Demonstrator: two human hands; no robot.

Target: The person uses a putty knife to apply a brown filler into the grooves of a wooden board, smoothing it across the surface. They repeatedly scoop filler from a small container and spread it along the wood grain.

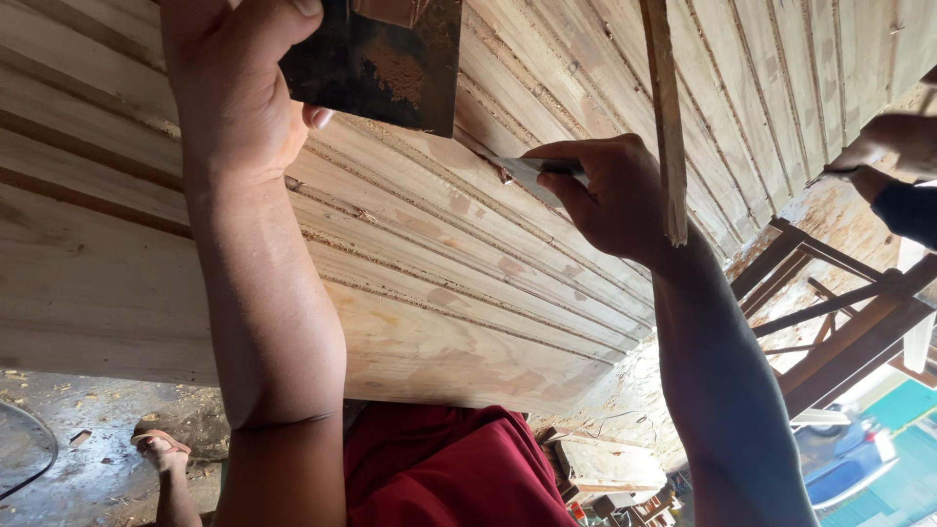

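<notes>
My left hand grips a dark flat metal plate smeared with brown filler paste, held over a grooved wooden panel. My right hand pinches a small metal putty knife, its blade tip touching a groove in the panel near the middle. Patches of tan filler spot the panel's boards. A thin wooden stick stands in front of my right hand.
Another person's hand with a dark sleeve works at the panel's far right edge. Wooden frame pieces lie at right. Below are my red garment, a sandalled foot on the dusty floor, and a wooden block.
</notes>
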